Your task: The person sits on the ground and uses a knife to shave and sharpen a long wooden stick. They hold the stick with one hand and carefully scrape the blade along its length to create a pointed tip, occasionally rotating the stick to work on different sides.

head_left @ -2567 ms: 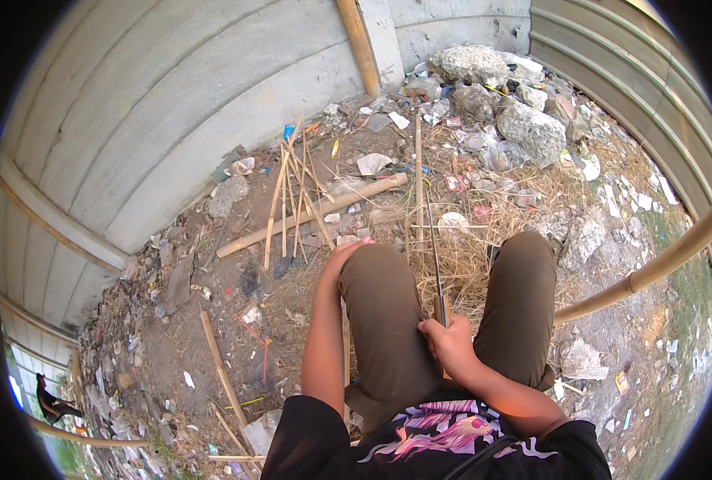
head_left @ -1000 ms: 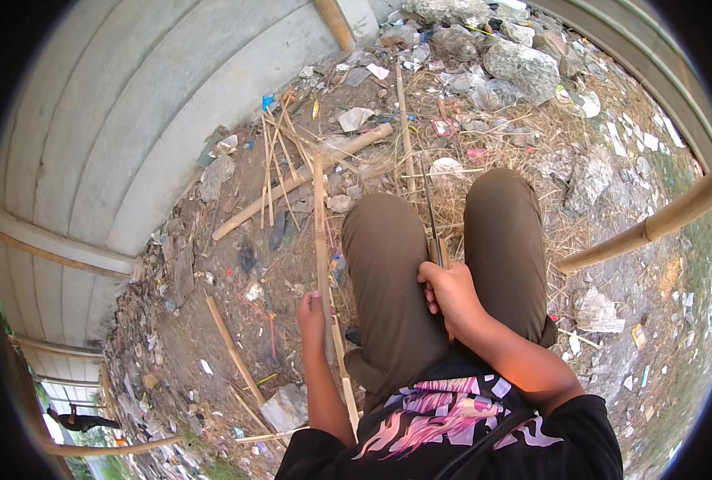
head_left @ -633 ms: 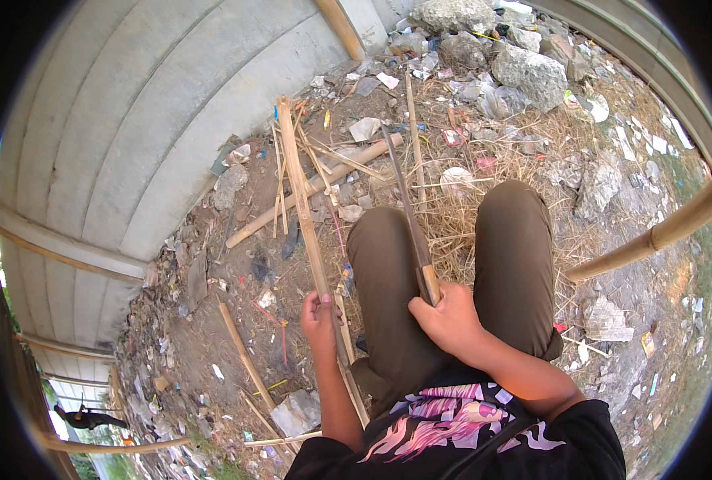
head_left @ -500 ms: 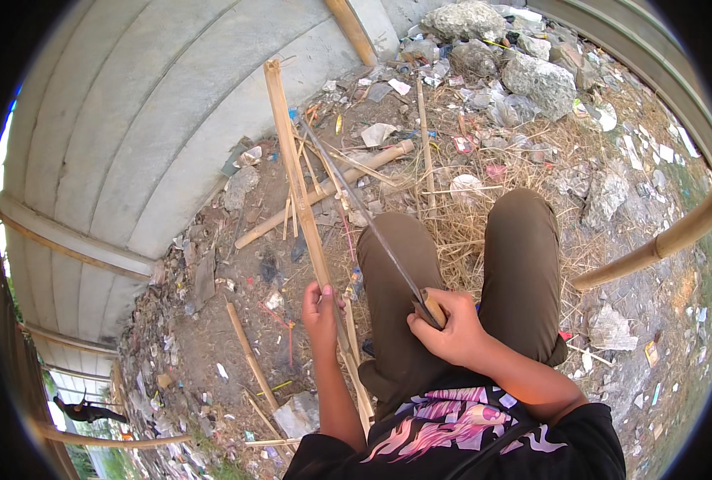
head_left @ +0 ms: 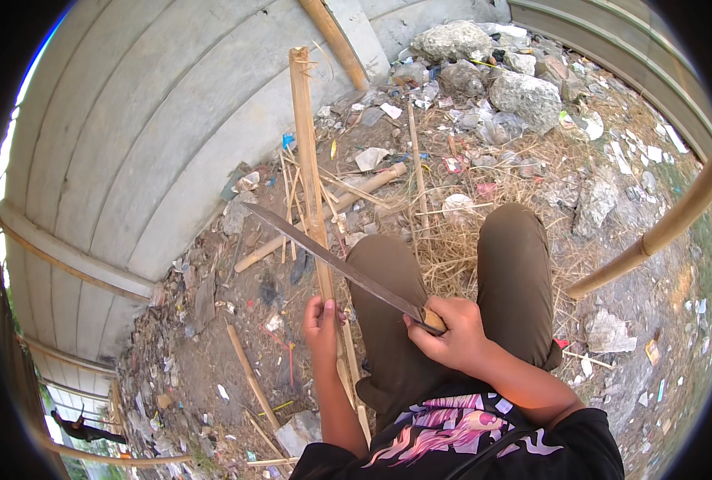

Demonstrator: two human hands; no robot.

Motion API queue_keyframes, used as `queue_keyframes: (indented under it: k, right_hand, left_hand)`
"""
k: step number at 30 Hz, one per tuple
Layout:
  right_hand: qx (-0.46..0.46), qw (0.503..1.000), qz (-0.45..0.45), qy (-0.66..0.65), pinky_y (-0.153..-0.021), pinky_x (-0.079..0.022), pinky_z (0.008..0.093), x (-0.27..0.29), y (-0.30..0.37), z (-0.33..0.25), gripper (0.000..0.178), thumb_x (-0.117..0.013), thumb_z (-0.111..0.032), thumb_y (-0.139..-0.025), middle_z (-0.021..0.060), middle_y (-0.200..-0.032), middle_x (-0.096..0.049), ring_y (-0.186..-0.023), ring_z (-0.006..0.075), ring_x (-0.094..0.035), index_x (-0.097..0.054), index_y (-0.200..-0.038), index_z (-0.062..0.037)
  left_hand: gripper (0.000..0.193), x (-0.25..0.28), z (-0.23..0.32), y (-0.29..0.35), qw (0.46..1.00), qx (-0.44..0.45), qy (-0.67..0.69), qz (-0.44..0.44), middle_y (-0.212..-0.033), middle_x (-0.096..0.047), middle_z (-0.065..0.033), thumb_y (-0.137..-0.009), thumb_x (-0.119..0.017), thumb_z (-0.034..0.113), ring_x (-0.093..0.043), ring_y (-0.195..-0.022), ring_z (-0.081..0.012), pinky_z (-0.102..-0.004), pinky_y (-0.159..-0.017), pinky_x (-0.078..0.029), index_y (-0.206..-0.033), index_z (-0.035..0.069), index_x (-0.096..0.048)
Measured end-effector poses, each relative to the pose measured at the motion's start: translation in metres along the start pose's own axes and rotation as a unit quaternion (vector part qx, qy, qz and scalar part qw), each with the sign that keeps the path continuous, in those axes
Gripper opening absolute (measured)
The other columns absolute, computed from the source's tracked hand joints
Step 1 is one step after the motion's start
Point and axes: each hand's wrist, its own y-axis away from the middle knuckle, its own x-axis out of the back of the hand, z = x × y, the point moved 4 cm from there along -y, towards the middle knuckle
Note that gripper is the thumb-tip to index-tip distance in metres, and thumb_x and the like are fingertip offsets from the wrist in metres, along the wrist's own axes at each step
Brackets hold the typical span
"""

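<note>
My left hand is closed around the lower part of a long split bamboo strip, which stands up steeply away from me. In my right hand is the wooden handle of a machete, held over my right thigh side of the lap. Its long dark blade slants up to the left and crosses in front of the bamboo strip; whether the edge touches the strip I cannot tell. Another pale bamboo strip lies beside my left hand and runs down past my leg.
A bamboo pole and thin slivers lie on the littered ground ahead. Large rocks sit at the far right, near the panel wall. A bamboo pole slants in at right. Another person is far left.
The machete blade has swung left and down, from beside the bamboo strip to across it. The strip's top has tilted rightward. Both hands keep their grip.
</note>
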Motion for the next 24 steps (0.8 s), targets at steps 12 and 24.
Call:
queue_keyframes:
  k: [12,24]
  right_hand:
    - [0.008,0.97,0.104,0.219,-0.052,-0.046,0.0403,0.023,-0.007,0.014,0.035,-0.082,-0.028,-0.08,0.0111,-0.061,-0.058,-0.053,0.0317,-0.059,-0.055,-0.076,-0.0071]
    - [-0.413,0.837,0.182,-0.309,-0.045,-0.033,0.0235,0.035,0.007,0.056,0.031,-0.068,-0.029,-0.098,-0.0062,-0.058,-0.044,-0.048,0.0027,-0.04,-0.057,-0.078,-0.0071]
  left_hand:
    - [0.026,0.058,0.034,0.072,0.971,0.194,0.13,-0.058,-0.078,-0.062,-0.0053,-0.1,-0.06,0.019,-0.057,-0.062,-0.0123,-0.0235,-0.054,-0.042,-0.114,-0.002,-0.065]
    - [0.034,0.133,-0.197,0.093,0.955,0.288,0.033,0.07,-0.092,-0.067,-0.0097,-0.1,-0.059,0.033,-0.065,-0.084,-0.0205,-0.0353,-0.074,-0.052,-0.109,0.001,-0.066]
